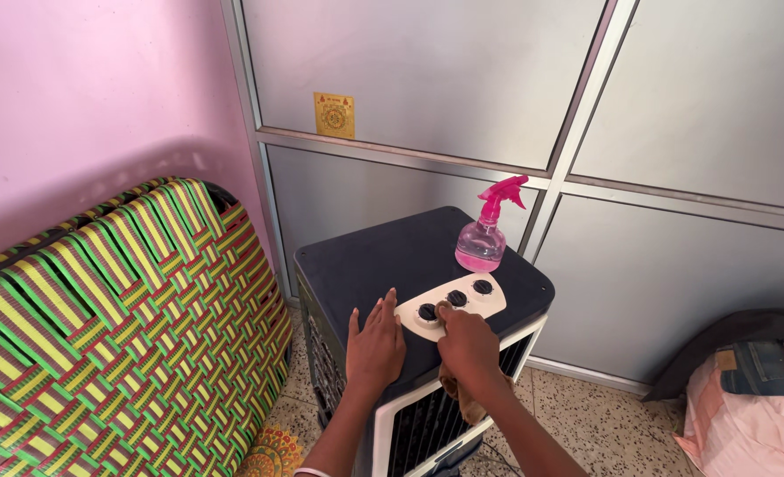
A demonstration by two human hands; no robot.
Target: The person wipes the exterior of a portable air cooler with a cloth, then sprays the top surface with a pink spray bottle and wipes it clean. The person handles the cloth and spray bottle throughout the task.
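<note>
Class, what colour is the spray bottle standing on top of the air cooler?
Pink: the spray bottle has a bright pink trigger and clear pink body, seen in the head view.

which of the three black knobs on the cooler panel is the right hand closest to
The middle round black knob on the cream control panel: the right hand has its fingertips right beside it, between it and the near knob. The far knob stands clear.

both forearms are bare, with no sleeves, rings or watch showing on the left hand (375, 346) or right hand (470, 346).

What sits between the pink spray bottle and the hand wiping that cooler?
In the head view, the cream control panel with three dark knobs lies between the spray bottle and the right hand, which presses a cloth.
</note>
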